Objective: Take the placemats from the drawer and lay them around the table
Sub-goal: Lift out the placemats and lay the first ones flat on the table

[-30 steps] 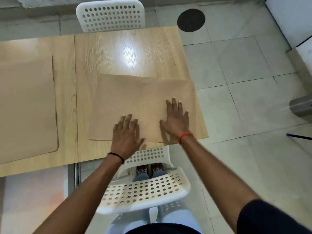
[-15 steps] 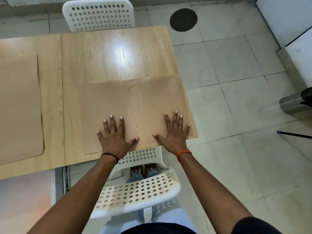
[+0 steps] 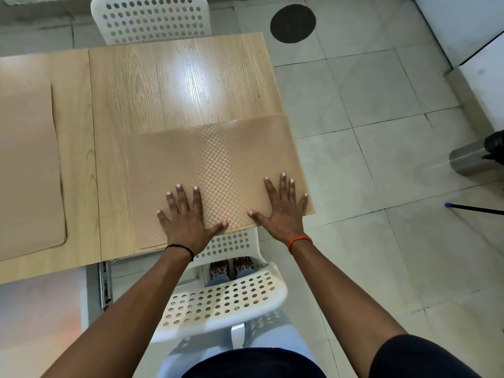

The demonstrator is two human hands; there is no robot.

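Note:
A tan checker-textured placemat [image 3: 212, 165] lies flat at the near right corner of the wooden table [image 3: 174, 85]. My left hand [image 3: 185, 216] presses flat on its near left part, fingers spread. My right hand [image 3: 283, 205] rests flat on its near right corner, fingers spread, close to the table's right edge. A second tan placemat [image 3: 27, 165] lies on the table's left section, partly cut off by the frame. Neither hand holds anything. No drawer is in view.
A white perforated chair [image 3: 218, 301] stands between me and the table's near edge. Another white chair [image 3: 152, 20] is at the far side. On the tiled floor to the right are a metal bin [image 3: 474, 159], a black round mark [image 3: 293, 23] and a dark rod [image 3: 474, 207].
The placemat has been squared up with the table's near edge. Both hands slid apart and toward me, ending flat with fingers spread on the mat's near part.

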